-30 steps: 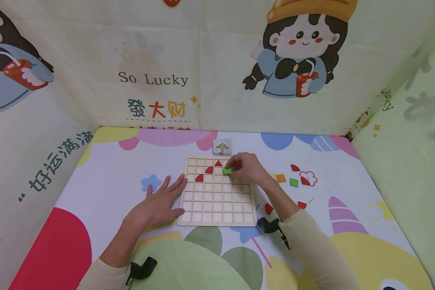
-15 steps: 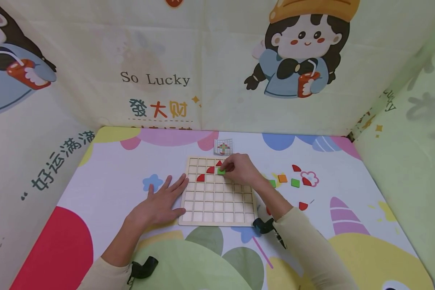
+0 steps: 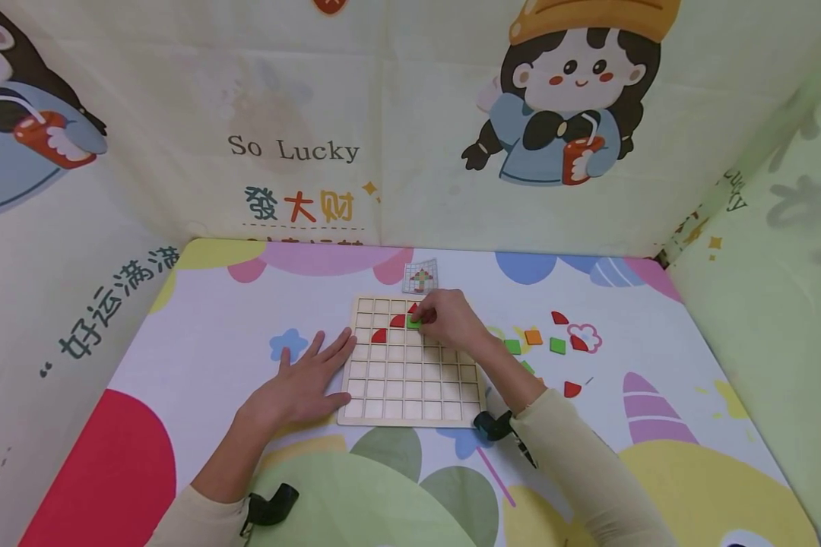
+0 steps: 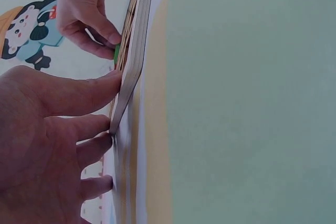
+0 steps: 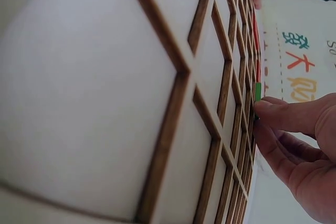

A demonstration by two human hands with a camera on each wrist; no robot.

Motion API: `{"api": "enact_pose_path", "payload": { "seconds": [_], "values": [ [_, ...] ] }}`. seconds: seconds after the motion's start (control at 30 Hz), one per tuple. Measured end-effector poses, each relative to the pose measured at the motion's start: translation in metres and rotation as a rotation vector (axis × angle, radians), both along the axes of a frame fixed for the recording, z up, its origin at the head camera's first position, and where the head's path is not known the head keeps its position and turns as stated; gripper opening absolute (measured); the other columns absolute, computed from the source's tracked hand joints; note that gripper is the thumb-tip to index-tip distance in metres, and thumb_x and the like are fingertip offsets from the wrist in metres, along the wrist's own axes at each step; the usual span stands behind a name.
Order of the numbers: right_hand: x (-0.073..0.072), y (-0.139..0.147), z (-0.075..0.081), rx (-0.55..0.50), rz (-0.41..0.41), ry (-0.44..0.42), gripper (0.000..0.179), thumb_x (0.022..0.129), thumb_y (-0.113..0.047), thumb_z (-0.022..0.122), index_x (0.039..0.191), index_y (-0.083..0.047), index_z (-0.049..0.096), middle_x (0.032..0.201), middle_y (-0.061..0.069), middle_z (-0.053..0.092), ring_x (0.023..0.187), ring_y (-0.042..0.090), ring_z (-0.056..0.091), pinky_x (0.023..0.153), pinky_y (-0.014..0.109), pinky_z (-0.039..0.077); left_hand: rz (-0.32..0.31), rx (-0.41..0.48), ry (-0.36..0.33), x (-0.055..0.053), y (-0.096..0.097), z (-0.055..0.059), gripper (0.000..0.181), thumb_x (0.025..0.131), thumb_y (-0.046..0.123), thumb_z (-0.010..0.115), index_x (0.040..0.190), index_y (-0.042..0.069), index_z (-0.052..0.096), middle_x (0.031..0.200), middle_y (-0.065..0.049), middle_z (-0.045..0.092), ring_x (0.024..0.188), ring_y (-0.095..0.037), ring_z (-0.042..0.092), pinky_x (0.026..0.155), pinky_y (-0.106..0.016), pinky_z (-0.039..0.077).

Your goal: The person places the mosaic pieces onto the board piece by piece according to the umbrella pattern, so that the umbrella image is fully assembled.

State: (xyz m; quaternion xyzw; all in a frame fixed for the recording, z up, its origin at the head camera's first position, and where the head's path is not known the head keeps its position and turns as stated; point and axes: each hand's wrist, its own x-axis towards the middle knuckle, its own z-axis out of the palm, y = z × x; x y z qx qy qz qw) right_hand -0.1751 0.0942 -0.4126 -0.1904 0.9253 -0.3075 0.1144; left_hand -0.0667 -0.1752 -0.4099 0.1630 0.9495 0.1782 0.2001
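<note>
A wooden grid board (image 3: 410, 372) lies flat on the table. Red quarter-round pieces (image 3: 379, 335) and a red triangle (image 3: 413, 308) sit in cells of its upper rows. My right hand (image 3: 449, 323) pinches a green square tile (image 3: 413, 323) between thumb and finger, at the cell just below the triangle. In the right wrist view the green tile (image 5: 258, 92) shows at the fingertips; whether it is fully seated cannot be told. My left hand (image 3: 308, 384) lies with fingers spread, its fingertips touching the board's left edge (image 4: 131, 72).
A small pattern card (image 3: 420, 276) lies behind the board. To the right are loose pieces: an orange square (image 3: 534, 337), green squares (image 3: 557, 346) and red quarter-rounds (image 3: 572, 389). Printed cloth walls (image 3: 410, 190) stand at the back and sides.
My right hand has moved left across the board, carrying the green tile from a cell further right to the cell beneath the red triangle. My left hand stays at the edge.
</note>
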Motion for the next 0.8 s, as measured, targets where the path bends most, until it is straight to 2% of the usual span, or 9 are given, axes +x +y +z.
{"api": "enact_pose_path", "payload": {
  "seconds": [0.27,0.6,0.8],
  "values": [
    [0.0018,0.0004,0.0033,0.029,0.045,0.028,0.015,0.091,-0.003,0.078,0.104,-0.005,0.084,0.102,0.006,0.075,0.100,0.021,0.067,0.079,0.030,0.058,0.000,-0.009,-0.001,-0.0008,-0.0001,-0.0015,0.088,0.097,0.035,0.069,0.168,0.016,0.021,0.177,-0.002,0.014,0.161,-0.045,0.010,0.112,-0.086,0.007],
    [0.0004,0.0005,0.0020,0.037,0.066,0.084,0.013,0.090,-0.002,0.078,0.101,-0.005,0.085,0.101,0.007,0.077,0.098,0.021,0.067,0.079,0.029,0.058,0.006,-0.007,-0.007,0.0000,0.0012,0.0000,0.087,0.097,0.037,0.068,0.168,0.017,0.020,0.177,-0.001,0.013,0.161,-0.045,0.009,0.113,-0.086,0.006],
    [0.0017,-0.0003,0.0039,0.057,0.065,0.066,0.014,0.091,-0.003,0.078,0.103,-0.005,0.084,0.103,0.006,0.077,0.102,0.021,0.066,0.082,0.030,0.059,0.012,-0.007,-0.002,-0.0004,0.0009,-0.0022,0.087,0.097,0.037,0.068,0.168,0.018,0.020,0.177,0.000,0.013,0.161,-0.044,0.009,0.113,-0.086,0.005]
  ]
}}
